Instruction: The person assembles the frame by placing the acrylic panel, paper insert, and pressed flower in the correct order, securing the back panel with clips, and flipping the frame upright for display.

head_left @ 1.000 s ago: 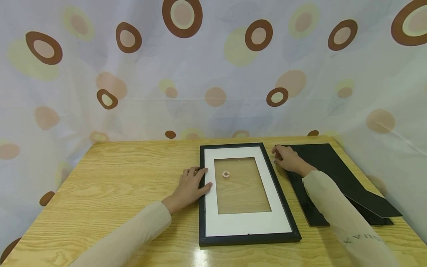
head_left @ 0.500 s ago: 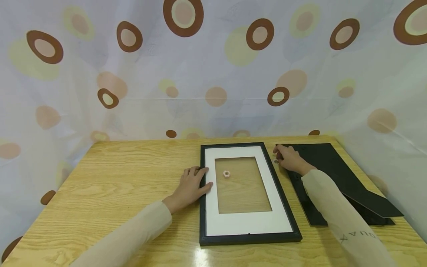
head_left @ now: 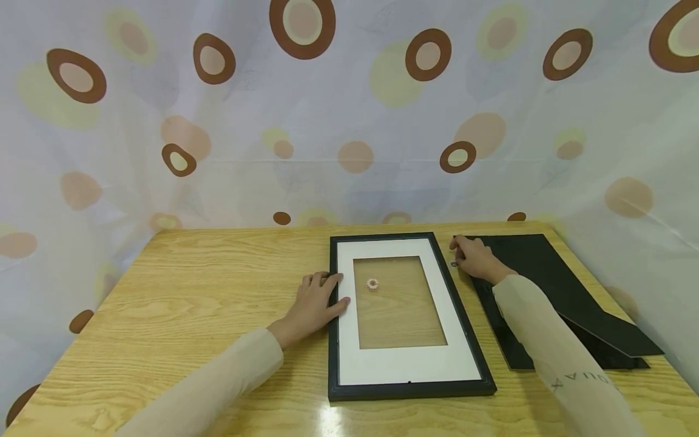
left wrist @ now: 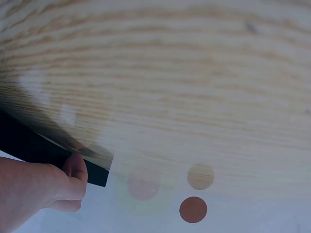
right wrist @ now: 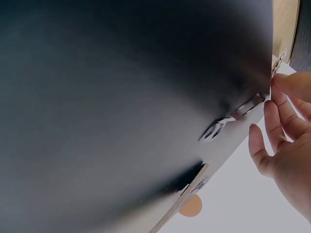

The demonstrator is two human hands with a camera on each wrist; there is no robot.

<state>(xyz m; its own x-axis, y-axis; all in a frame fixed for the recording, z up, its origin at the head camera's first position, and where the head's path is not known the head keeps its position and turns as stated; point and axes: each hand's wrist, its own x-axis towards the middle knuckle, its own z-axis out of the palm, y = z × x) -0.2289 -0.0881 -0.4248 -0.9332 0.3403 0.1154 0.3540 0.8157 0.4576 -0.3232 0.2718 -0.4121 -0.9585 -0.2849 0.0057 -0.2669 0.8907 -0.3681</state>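
In the head view, a black picture frame (head_left: 412, 389) with a white mat (head_left: 404, 367) lies flat on the wooden table. Through its window a small pink-and-white flower (head_left: 372, 284) shows at the upper left. My left hand (head_left: 312, 301) rests on the frame's left side, thumb and fingertips over its edge; the left wrist view shows this edge as a black strip (left wrist: 34, 145). My right hand (head_left: 476, 258) is at the far left corner of a black backing board (head_left: 532, 267). Its thumb and index finger pinch a small flower-shaped piece (right wrist: 278, 64), seen edge-on in the right wrist view.
The backing board has a folded-out stand flap (head_left: 617, 334) at its near right end. A metal fitting (right wrist: 214, 127) sits on the board near the right fingers. A patterned curtain (head_left: 349, 115) hangs behind the table (head_left: 191, 291) and along both sides.
Both hands hold nearly the same places on the table. The whole head view has shifted slightly, and the right sleeve has moved a little to the left.
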